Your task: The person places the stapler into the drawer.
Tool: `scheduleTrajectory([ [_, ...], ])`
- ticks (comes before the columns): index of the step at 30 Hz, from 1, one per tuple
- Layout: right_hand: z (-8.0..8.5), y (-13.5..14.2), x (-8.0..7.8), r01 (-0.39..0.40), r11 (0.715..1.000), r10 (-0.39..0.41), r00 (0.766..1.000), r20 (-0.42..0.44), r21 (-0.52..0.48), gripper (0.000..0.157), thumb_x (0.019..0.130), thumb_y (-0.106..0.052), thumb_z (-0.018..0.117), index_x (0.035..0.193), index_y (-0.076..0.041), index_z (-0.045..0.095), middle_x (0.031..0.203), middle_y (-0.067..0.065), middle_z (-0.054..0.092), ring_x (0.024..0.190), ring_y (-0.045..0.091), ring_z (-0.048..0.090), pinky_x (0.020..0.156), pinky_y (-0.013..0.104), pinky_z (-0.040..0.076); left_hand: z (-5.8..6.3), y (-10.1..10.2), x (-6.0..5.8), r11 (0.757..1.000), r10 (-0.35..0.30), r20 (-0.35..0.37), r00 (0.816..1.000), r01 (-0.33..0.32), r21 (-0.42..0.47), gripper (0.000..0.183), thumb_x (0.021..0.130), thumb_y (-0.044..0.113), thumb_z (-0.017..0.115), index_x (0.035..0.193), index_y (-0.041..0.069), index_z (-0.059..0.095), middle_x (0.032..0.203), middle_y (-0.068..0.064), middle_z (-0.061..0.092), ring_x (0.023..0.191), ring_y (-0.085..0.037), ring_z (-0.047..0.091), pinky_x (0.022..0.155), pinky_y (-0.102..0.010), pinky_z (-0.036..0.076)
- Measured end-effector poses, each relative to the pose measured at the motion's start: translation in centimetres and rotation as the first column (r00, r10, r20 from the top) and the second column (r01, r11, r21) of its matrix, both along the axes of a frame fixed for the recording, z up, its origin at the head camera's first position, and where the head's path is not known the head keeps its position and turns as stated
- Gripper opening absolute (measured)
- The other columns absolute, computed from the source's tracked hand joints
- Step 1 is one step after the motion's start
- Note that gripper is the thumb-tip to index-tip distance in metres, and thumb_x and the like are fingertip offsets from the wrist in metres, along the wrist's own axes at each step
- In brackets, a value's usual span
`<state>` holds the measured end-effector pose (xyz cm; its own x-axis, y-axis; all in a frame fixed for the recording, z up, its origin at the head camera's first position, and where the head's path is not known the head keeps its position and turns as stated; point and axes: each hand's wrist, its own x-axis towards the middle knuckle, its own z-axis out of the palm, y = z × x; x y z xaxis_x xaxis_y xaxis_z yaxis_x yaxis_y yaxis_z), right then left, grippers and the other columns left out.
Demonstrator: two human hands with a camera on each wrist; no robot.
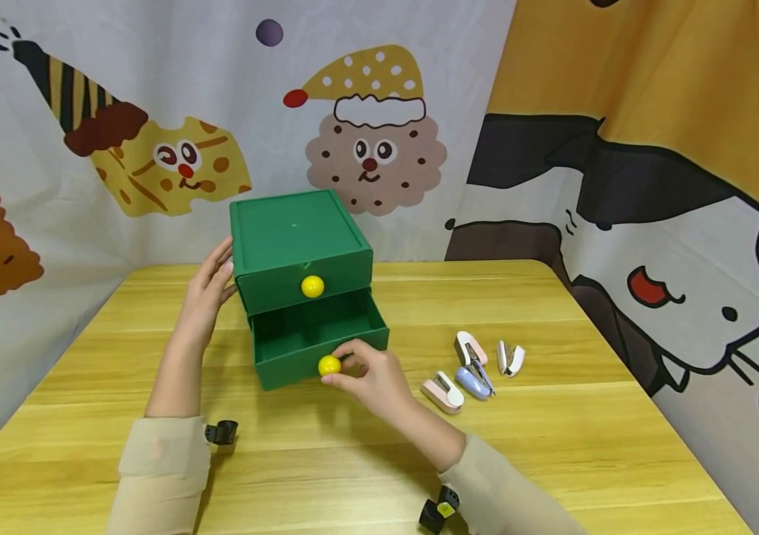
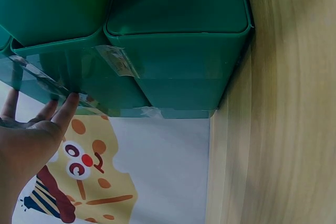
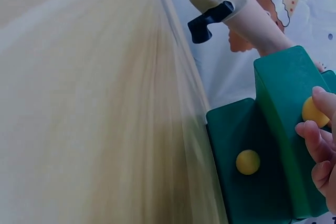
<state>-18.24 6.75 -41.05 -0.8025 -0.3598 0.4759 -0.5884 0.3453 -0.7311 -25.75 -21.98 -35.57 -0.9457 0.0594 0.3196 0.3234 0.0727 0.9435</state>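
Observation:
A green drawer box (image 1: 299,230) with round yellow knobs stands on the table. Its middle drawer (image 1: 285,368) is pulled out, and its bare green inside shows from above. My right hand (image 1: 372,375) pinches that drawer's yellow knob (image 1: 329,365) between thumb and fingers. Below it, the right wrist view shows a bottom drawer with its own knob (image 3: 248,162), set further back; the head view hides this one. The top drawer, with a yellow knob (image 1: 313,287), is pushed in. My left hand (image 1: 207,290) rests with extended fingers against the box's taped left side (image 2: 79,69).
Several small staplers lie right of the box: a pink-and-white one (image 1: 442,392), a blue one (image 1: 475,383), and others behind them. The wooden table (image 1: 325,475) ends at a printed cartoon curtain (image 1: 406,230). Black wrist cameras (image 1: 221,432) are on both forearms.

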Motion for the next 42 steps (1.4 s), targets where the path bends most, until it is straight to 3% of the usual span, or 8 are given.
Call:
scheduleTrajectory([
  [7,0.0,0.5,0.6,0.004,0.998,0.006,0.989,-0.149,0.067,0.027,0.076,-0.022,0.082,0.095,-0.011,0.066,0.079,-0.002,0.070,0.057,0.001,0.051,0.049,0.017,0.044,0.1,-0.1,0.1,1.000,-0.007,0.000,1.000,0.007,0.010,0.053,0.104,0.031,0.041,0.154,0.025,0.024,0.157,-0.010,0.017,0.141,-0.028,0.018,0.107,-0.062,0.017],
  [13,0.1,1.0,1.1,-0.011,0.996,0.027,0.982,-0.188,0.088,0.028,0.075,-0.023,0.083,0.094,-0.012,0.066,0.079,-0.003,0.070,0.058,0.000,0.053,0.051,0.014,0.044,0.1,0.0,0.1,1.000,-0.008,0.004,1.000,0.008,0.009,0.054,0.103,0.034,0.042,0.154,0.025,0.025,0.157,-0.010,0.017,0.141,-0.028,0.019,0.107,-0.062,0.017],
  [25,0.2,1.5,1.2,0.006,0.990,0.019,0.983,-0.181,0.138,0.030,0.076,-0.025,0.082,0.099,-0.013,0.067,0.083,-0.003,0.071,0.055,-0.001,0.048,0.050,0.014,0.042,0.0,0.0,0.0,1.000,-0.009,0.006,1.000,0.009,0.012,0.053,0.104,0.031,0.041,0.154,0.025,0.024,0.157,-0.010,0.017,0.140,-0.028,0.019,0.107,-0.062,0.017],
  [32,1.8,2.6,1.1,0.002,0.986,0.027,0.985,-0.169,0.165,0.033,0.076,-0.025,0.082,0.103,-0.012,0.068,0.086,-0.005,0.071,0.059,0.000,0.051,0.047,0.016,0.041,0.1,0.1,0.1,1.000,-0.008,0.002,1.000,0.008,0.016,0.053,0.104,0.032,0.042,0.153,0.025,0.025,0.157,-0.010,0.019,0.139,-0.027,0.022,0.107,-0.062,0.018],
  [42,3.7,5.3,0.4,-0.066,0.993,0.085,0.976,-0.202,0.097,0.036,0.075,-0.017,0.083,0.107,-0.010,0.068,0.093,-0.001,0.070,0.067,0.007,0.055,0.049,0.022,0.042,-0.1,0.0,0.0,1.000,-0.001,0.005,1.000,0.001,-0.009,0.055,0.103,0.035,0.042,0.154,0.026,0.023,0.157,-0.008,0.018,0.141,-0.028,0.020,0.108,-0.059,0.019],
])
